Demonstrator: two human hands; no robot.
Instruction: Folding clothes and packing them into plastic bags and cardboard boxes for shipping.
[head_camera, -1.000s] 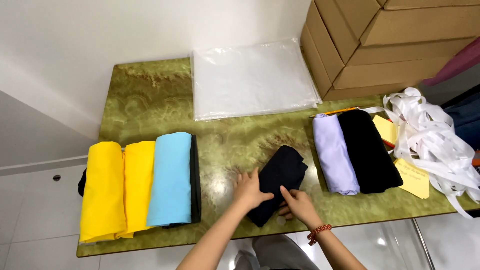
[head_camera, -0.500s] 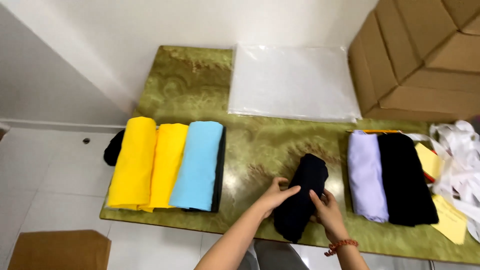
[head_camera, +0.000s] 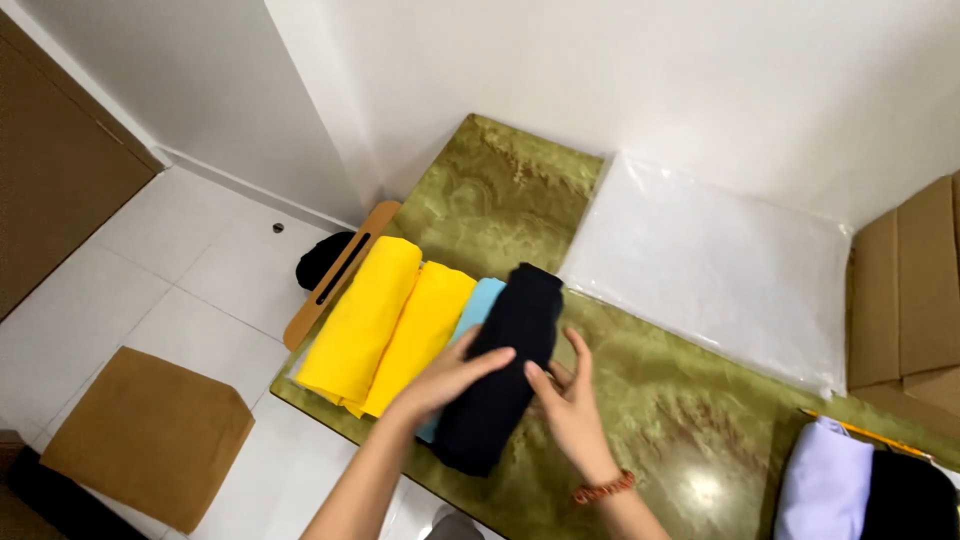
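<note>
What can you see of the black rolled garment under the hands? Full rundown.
The black rolled garment is a soft, matte fabric bundle, folded or rolled into a long, thick shape with no visible print. It lies slanted on the green marbled table, its near end at the table's front edge, resting against and partly over the light blue roll. The left hand lies across its left side; the right hand touches its right side, fingers spread.

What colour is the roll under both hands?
Black roll, seen clearest in the head view.
</note>
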